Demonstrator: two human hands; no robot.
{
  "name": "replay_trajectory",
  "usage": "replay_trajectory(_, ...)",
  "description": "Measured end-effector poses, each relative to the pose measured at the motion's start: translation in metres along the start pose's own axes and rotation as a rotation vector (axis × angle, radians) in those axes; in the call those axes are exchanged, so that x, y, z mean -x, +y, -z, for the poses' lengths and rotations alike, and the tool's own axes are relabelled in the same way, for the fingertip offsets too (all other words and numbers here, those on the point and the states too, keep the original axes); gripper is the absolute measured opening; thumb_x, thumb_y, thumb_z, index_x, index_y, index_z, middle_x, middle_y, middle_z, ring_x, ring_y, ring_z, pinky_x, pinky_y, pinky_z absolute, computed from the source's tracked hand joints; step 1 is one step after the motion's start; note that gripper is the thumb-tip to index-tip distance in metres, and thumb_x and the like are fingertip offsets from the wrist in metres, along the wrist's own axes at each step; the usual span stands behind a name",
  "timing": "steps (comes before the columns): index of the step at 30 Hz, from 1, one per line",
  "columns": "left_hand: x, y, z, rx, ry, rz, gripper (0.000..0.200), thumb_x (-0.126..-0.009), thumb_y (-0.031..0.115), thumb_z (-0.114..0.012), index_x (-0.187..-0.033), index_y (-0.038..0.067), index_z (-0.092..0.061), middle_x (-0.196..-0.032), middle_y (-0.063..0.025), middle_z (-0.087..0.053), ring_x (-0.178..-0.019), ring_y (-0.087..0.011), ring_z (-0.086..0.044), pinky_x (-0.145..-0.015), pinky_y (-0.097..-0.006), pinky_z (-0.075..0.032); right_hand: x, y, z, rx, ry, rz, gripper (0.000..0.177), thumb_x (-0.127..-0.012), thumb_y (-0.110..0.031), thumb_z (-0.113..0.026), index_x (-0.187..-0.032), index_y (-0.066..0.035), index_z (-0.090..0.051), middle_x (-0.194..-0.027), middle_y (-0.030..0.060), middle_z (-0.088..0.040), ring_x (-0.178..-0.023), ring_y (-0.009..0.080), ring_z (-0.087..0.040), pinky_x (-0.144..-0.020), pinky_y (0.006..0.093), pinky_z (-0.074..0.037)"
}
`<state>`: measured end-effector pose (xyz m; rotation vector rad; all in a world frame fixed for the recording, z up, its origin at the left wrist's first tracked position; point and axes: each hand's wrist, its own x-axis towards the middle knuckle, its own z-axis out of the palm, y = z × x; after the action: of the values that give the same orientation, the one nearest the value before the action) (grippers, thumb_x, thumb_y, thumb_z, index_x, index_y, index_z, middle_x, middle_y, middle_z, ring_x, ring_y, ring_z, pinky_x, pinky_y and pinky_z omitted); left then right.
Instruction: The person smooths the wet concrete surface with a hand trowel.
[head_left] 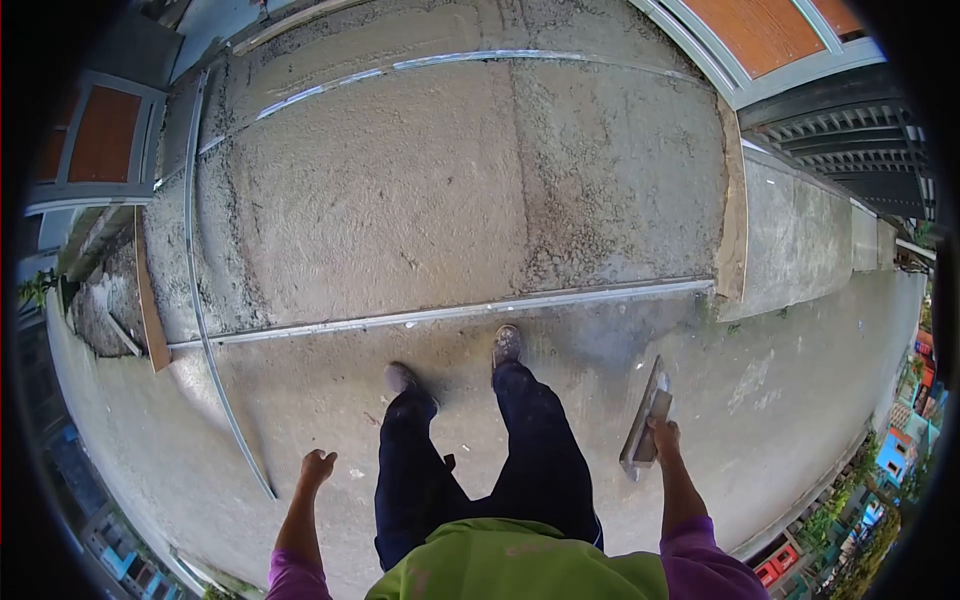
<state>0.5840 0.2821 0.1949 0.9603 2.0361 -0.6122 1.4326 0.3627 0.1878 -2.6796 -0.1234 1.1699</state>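
My right hand (664,436) is wrapped round the handle of a long flat trowel (642,430), held out at my right side above the concrete floor. At my left side hangs my left hand (319,464), its fingers curled in; whether anything is inside them is too small to tell. Just past my shoes runs a pale straight strip (450,312) along the near edge of a rough, wet-looking concrete patch (380,200). A long thin metal bar (200,290) crosses that strip at the left, its near end not far from my left hand.
Wooden boards (735,200) edge the patch at right and left. Another metal strip (440,60) crosses its far part. Orange-panelled frames (760,35) stand at both upper sides, with a dark slatted grille (850,140) at the right. Plants and colourful buildings show at lower right.
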Motion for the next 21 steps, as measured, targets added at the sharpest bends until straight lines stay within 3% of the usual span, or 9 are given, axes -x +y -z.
replay_trajectory(2, 0.016, 0.04, 0.024, 0.045, 0.018, -0.035, 0.052, -0.089, 0.046, -0.064, -0.105, -0.003, -0.072, -0.104, -0.0275, -0.071, -0.104, -0.0427, -0.067, -0.092, -0.0481, -0.052, -0.004, 0.025, 0.025, 0.265, 0.012, -0.044, 0.054, -0.077, -0.021, -0.08, -0.117, 0.01, -0.061, -0.107, 0.0186, -0.069, -0.097, 0.0264, -0.067, -0.082, 0.0415, -0.055)
replay_trajectory(3, 0.022, 0.056, 0.03, 0.114, 0.122, -0.084, 0.048, -0.09, 0.044, -0.063, -0.103, -0.001, -0.073, -0.1, -0.0261, -0.072, -0.101, -0.0423, -0.069, -0.09, -0.0474, -0.054, -0.01, 0.038, 0.034, 0.381, 0.033, -0.02, 0.058, -0.076, -0.024, -0.08, -0.119, 0.011, -0.061, -0.113, 0.0235, -0.069, -0.103, 0.032, -0.067, -0.086, 0.0436, -0.054)
replay_trajectory(6, 0.033, 0.117, 0.063, 0.192, 0.159, -0.084, 0.048, -0.09, 0.044, -0.063, -0.105, -0.001, -0.073, -0.103, -0.0268, -0.071, -0.102, -0.0422, -0.068, -0.09, -0.0468, -0.053, 0.001, 0.019, 0.044, 0.575, 0.026, 0.055, 0.064, -0.075, -0.028, -0.08, -0.121, 0.011, -0.06, -0.115, 0.0266, -0.068, -0.106, 0.0375, -0.067, -0.091, 0.0453, -0.053)
replay_trajectory(7, 0.038, 0.135, 0.074, 0.217, 0.172, -0.084, 0.049, -0.09, 0.044, -0.063, -0.105, -0.001, -0.073, -0.104, -0.0267, -0.071, -0.103, -0.042, -0.068, -0.091, -0.0468, -0.053, 0.016, -0.005, 0.044, 0.572, 0.015, 0.093, 0.067, -0.074, -0.031, -0.08, -0.12, 0.012, -0.058, -0.115, 0.0307, -0.066, -0.108, 0.044, -0.065, -0.095, 0.0474, -0.051)
replay_trajectory(10, 0.043, 0.177, 0.095, 0.256, 0.189, -0.093, 0.051, -0.09, 0.046, -0.061, -0.107, -0.001, -0.073, -0.107, -0.0264, -0.071, -0.105, -0.0416, -0.067, -0.093, -0.0465, -0.052, 0.012, -0.057, 0.036, 0.655, 0.003, 0.32, 0.061, -0.075, -0.033, -0.078, -0.114, 0.009, -0.058, -0.109, 0.0325, -0.067, -0.105, 0.0484, -0.065, -0.091, 0.051, -0.051)
replay_trajectory(13, 0.036, 0.191, 0.101, 0.223, 0.173, -0.098, 0.053, -0.091, 0.048, -0.059, -0.107, 0.0, -0.073, -0.108, -0.0259, -0.07, -0.107, -0.0414, -0.066, -0.094, -0.0464, -0.051, 0.02, -0.13, 0.03, 0.594, -0.027, 0.377, 0.06, -0.076, -0.037, -0.077, -0.113, 0.005, -0.057, -0.108, 0.0329, -0.066, -0.106, 0.0492, -0.064, -0.09, 0.0535, -0.051)
replay_trajectory(16, 0.026, 0.206, 0.104, 0.225, 0.144, -0.127, 0.053, -0.091, 0.049, -0.057, -0.105, 0.001, -0.073, -0.108, -0.0258, -0.07, -0.108, -0.0417, -0.066, -0.094, -0.0466, -0.051, 0.015, -0.185, 0.024, 0.529, 0.004, 0.573, 0.055, -0.077, -0.037, -0.075, -0.109, 0.004, -0.056, -0.103, 0.0323, -0.067, -0.1, 0.051, -0.064, -0.086, 0.0551, -0.05)
replay_trajectory(21, -0.001, 0.253, 0.108, 0.24, 0.03, -0.156, 0.055, -0.091, 0.051, -0.056, -0.102, 0.0, -0.074, -0.109, -0.0266, -0.07, -0.108, -0.0423, -0.065, -0.094, -0.0468, -0.05, 0.012, -0.278, 0.033, 0.5, 0.062, 0.787, 0.051, -0.08, -0.031, -0.074, -0.11, 0.006, -0.057, -0.101, 0.0314, -0.068, -0.098, 0.0493, -0.066, -0.084, 0.0528, -0.052)
